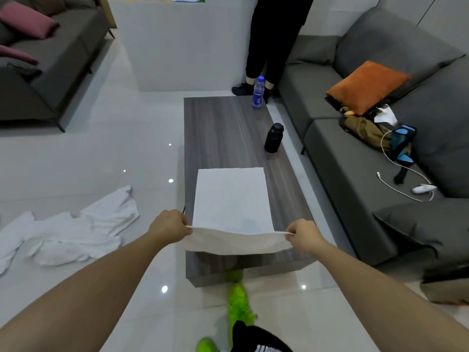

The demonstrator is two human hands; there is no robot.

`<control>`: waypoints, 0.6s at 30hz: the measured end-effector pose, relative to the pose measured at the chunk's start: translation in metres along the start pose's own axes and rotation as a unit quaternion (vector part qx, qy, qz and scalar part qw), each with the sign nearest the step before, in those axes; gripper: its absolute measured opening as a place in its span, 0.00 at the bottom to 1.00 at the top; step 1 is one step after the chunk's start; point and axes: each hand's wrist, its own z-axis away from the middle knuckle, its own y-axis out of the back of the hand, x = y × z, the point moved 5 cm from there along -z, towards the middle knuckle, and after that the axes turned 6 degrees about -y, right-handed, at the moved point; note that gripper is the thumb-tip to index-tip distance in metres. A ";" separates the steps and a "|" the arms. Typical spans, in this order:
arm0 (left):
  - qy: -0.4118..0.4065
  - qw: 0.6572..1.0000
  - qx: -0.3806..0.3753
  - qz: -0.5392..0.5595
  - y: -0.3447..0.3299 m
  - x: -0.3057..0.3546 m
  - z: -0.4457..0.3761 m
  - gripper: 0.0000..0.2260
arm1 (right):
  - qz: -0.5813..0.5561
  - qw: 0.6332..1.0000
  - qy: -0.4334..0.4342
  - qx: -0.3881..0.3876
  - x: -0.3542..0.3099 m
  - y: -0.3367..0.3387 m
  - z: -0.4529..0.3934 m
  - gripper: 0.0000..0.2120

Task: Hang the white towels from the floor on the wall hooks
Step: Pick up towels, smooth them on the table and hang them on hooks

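A white towel point(232, 199) lies spread flat on the near end of a dark wood coffee table point(223, 138). Its near edge is lifted off the table. My left hand point(170, 228) pinches the left corner of that edge, and my right hand point(302, 236) pinches the right corner. The edge sags between them over the table's front. More white towels point(73, 232) lie crumpled on the glossy tiled floor to the left. No wall hooks are in view.
A black flask point(273, 137) and a blue-capped water bottle point(258, 92) stand on the table's right side. A grey sofa point(380, 153) with an orange cushion, bags and a cable runs along the right. A person in black point(271, 41) stands beyond the table. Another sofa point(45, 59) sits at far left.
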 end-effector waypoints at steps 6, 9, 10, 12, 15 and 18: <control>0.007 0.999 0.031 0.012 0.012 -0.009 -0.010 0.09 | -0.021 0.999 0.003 0.026 -0.012 0.017 -0.011 0.09; 0.009 0.998 0.055 0.019 0.025 -0.009 -0.034 0.09 | -0.032 0.999 0.008 0.037 -0.024 0.032 -0.036 0.09; 0.009 0.998 0.057 0.024 0.028 -0.009 -0.045 0.08 | -0.036 0.999 0.008 0.038 -0.028 0.035 -0.048 0.09; 0.011 0.998 0.061 0.029 0.036 -0.006 -0.070 0.08 | -0.039 0.999 0.004 0.034 -0.036 0.044 -0.073 0.09; 0.022 0.997 0.066 0.035 0.048 -0.002 -0.116 0.08 | -0.033 0.999 -0.002 0.023 -0.049 0.060 -0.122 0.08; 0.036 0.997 0.060 0.034 0.058 0.003 -0.165 0.09 | -0.034 0.999 -0.007 0.017 -0.065 0.074 -0.177 0.08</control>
